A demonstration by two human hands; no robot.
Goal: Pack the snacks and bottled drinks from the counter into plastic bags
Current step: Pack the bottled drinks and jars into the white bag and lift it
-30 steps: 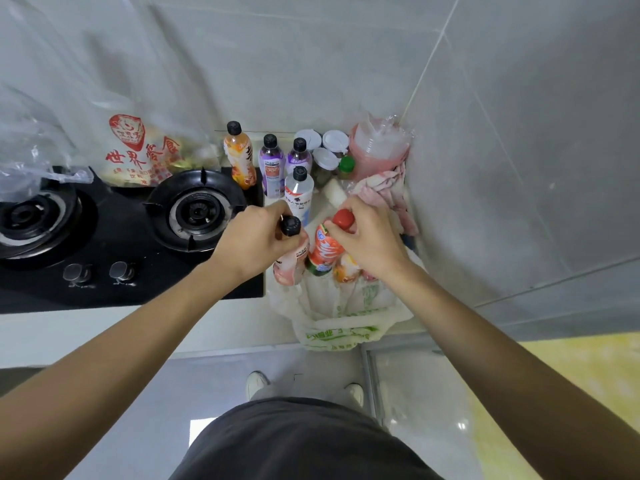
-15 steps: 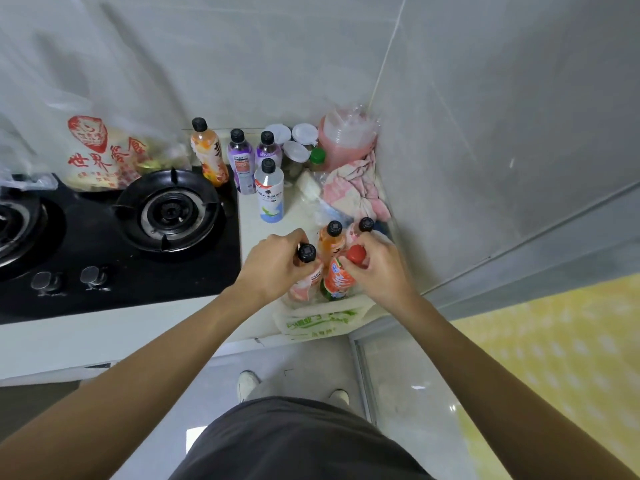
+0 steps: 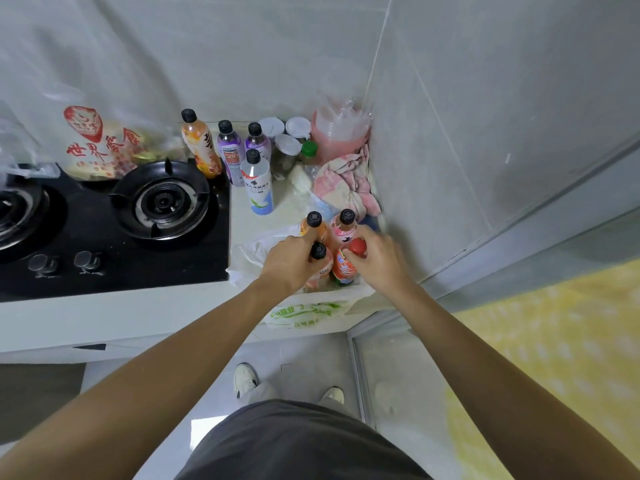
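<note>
A white plastic bag with green print (image 3: 304, 315) sits open at the counter's front edge with several bottles standing in it. My left hand (image 3: 289, 263) grips a pink drink bottle with a black cap (image 3: 318, 251). My right hand (image 3: 379, 259) holds an orange bottle with a red cap (image 3: 357, 246) beside it. Behind them in the bag stand an orange drink (image 3: 314, 220) and a pale pink drink (image 3: 347, 218), both black-capped. Farther back on the counter wait a white-labelled bottle (image 3: 257, 183), two purple bottles (image 3: 230, 150) and an orange juice bottle (image 3: 199, 143).
A black gas hob (image 3: 114, 216) fills the counter's left. A clear bag with red print (image 3: 93, 143) holding snacks leans on the back wall. White-lidded jars (image 3: 287, 136), a pink bag of cups (image 3: 337, 133) and a pink cloth (image 3: 346, 181) crowd the corner. The wall stands close on the right.
The two held bottles have gone down into the bag and now stand upright beside the other two. The view has tilted down and shifted right.
</note>
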